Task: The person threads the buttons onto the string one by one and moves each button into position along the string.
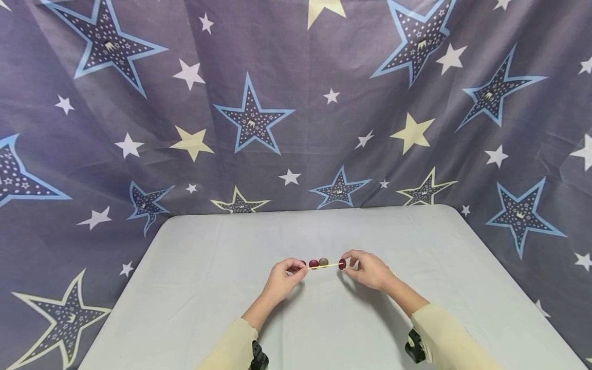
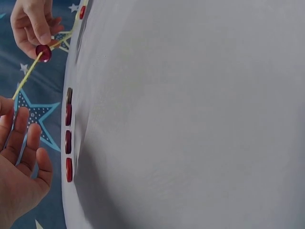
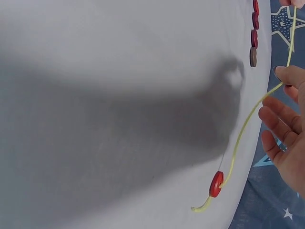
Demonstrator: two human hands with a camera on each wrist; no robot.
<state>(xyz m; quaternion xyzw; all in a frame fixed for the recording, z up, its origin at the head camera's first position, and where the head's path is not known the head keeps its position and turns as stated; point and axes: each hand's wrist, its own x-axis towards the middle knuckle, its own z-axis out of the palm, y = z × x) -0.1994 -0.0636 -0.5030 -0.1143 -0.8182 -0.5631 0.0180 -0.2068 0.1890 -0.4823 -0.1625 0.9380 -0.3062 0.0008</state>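
My left hand (image 1: 283, 280) pinches a yellow cord (image 1: 329, 266) between thumb and fingertips. The cord runs taut to the right, through a dark red button (image 2: 43, 53) that my right hand (image 1: 370, 270) pinches at its edge. Both hands are raised over the table. Past the right hand the cord hangs in a curve, and a bright red button (image 3: 216, 184) is strung near its tail, close to the cloth. The left fingertips are cut off in the left wrist view.
Behind the cord a row of loose buttons lies on the white-covered table (image 1: 222, 257): a brown button (image 3: 253, 57), dark red buttons (image 2: 68, 142) and a red button (image 2: 69, 170). A star-patterned curtain (image 1: 296, 103) hangs around the table's back and sides.
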